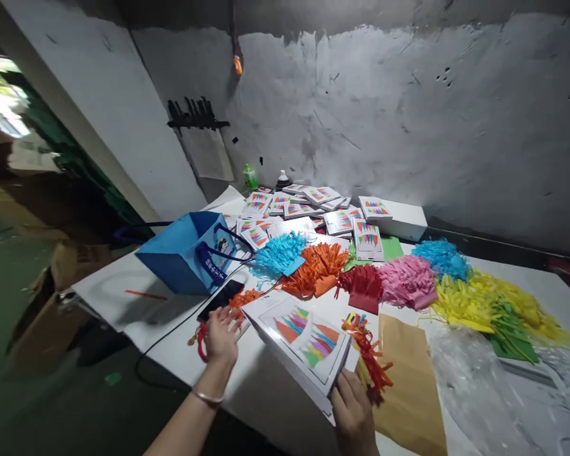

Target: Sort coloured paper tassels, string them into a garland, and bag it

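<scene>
My right hand (pixel 353 405) is closed on the lower right corner of a white printed box (pixel 308 339), which is tilted and shows a picture of coloured pennants on its front. Red and orange paper tassels (pixel 373 361), with some yellow, hang just beyond that hand; whether it holds them too I cannot tell. My left hand (pixel 222 335) is open, its fingers spread, to the left of the box. Close to it are a dark phone (pixel 221 300), a small orange fringe (pixel 244 299) and a red cord (pixel 201 342).
Printed boxes (pixel 320 196) are heaped at the back. Fringed paper bundles, including an orange one (pixel 316 269) and a pink one (pixel 407 280), cross the table. A blue bag (pixel 185 253) stands left; brown paper (pixel 408 380) and clear plastic (pixel 475 373) lie right. A black cable runs leftward.
</scene>
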The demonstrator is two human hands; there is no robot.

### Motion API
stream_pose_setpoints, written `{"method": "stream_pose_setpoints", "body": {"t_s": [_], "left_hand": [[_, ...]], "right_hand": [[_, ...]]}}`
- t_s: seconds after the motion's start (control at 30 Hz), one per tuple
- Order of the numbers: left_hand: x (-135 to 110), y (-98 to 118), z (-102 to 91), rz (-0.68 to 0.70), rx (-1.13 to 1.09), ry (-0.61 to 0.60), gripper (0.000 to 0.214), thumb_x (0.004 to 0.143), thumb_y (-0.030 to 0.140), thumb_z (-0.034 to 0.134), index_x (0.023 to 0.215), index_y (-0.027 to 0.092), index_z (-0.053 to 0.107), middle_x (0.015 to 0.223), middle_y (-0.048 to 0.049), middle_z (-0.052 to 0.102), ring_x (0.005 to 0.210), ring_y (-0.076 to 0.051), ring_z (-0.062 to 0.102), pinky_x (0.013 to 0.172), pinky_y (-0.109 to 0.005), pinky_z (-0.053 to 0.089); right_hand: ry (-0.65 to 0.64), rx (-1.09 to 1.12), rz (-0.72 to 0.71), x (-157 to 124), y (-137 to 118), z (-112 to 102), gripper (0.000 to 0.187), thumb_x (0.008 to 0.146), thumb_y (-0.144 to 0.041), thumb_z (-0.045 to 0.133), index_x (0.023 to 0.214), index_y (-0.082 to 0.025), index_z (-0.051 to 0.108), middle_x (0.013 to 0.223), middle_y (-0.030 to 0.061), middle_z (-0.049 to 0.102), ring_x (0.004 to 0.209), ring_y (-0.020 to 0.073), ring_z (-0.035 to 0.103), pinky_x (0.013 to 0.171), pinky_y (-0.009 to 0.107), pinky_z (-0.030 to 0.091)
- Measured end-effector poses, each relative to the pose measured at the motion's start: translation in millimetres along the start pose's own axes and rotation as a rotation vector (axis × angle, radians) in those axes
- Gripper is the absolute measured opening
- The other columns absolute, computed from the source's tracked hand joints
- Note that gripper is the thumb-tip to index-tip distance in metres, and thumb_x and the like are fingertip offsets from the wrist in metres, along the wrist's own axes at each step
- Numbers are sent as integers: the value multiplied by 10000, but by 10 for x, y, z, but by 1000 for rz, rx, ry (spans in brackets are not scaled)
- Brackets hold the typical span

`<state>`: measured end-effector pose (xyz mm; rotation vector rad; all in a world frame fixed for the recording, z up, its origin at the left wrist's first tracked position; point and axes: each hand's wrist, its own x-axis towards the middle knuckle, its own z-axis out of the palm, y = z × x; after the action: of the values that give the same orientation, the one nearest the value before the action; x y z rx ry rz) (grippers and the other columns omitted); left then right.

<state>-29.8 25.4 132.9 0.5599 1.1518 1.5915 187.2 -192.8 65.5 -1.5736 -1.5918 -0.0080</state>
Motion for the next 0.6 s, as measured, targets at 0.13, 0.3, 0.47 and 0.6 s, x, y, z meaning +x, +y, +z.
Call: {"method": "stream_pose_setpoints", "body": {"t_s": [0.13,0.3,0.47,0.6], "left_hand": [[442,93,-377,150,451,-123,358,746,376,654,1055,250,523,1121,-37,573,1183,-301,499,1001,-450,410],[-155,-417,-277,406,974,-900,438,780,367,615,1201,274,543,1325,-117,524,1283,-346,439,1100,-494,334],[-839,-1056,31,509,1484,-1349,738,711,273,624,1412,250,395,1567,-124,207,1440,-381,98,1131,-639,31],[-793,-1257,29,512,1615,-1281,760,682,117,541,1422,207,393,1565,-127,216,1450,-338,74,1148,-599,2]], "right_hand": [[-8,-187,-96,-192,30,496,446,794,-49,461,1104,-305,654,1039,55,724,963,276,684,809,443,575],[135,-330,235,-49,172,545,521,824,-137,472,1306,-324,535,1283,95,598,1192,340,547,949,570,464],[117,-491,511,517,526,639,522,813,-319,614,1321,-225,537,1474,201,364,1303,504,337,923,799,224],[73,-311,489,396,868,477,472,817,-199,561,1284,-269,570,1439,137,440,1280,374,451,969,575,418]]}}
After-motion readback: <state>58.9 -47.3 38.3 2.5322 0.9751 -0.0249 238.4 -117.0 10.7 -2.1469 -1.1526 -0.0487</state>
